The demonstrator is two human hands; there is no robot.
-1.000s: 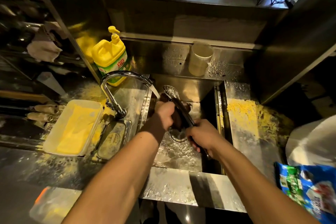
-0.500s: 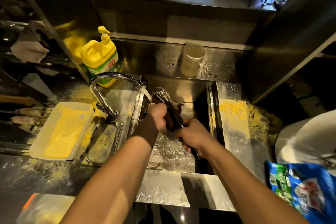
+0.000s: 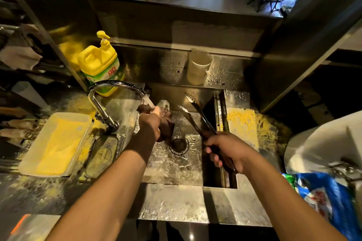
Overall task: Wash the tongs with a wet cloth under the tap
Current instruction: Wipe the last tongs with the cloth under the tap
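Tongs (image 3: 197, 116) sit over the sink (image 3: 177, 164), to the right of the drain (image 3: 178, 144). Long axis runs diagonal: handle end low and near, by the sink's right wall, tips up and away twd the back wall, leaning a bit left. The two arms are spread apart at the tips, so tongs are open, one tip further back than the other. Right hand (image 3: 228, 151) grasps the handle end, fingers curled round it, w/ the rest of the tongs sticking out past the knuckles.

Left hand (image 3: 150, 126) is left of the drain, clenched round a dark wet cloth (image 3: 166, 123), bunched up. Water from the tap (image 3: 115, 86) falls right onto hand and cloth; splash visible at the top of the cloth. Cloth and tongs are apart, not touching.

Tap base stands just left of the sink, spout arcing over its back-left corner. Behind the tap, a yellow soap bottle (image 3: 100, 64) w/ pump. Left of the tap, a white tray (image 3: 53, 143) w/ yellow crumb. Behind the sink on the ledge, a pale plastic cup (image 3: 198, 66). Yellow crumb scattered on the counter right of the sink. Blue bag (image 3: 323, 201) further right, blurred.
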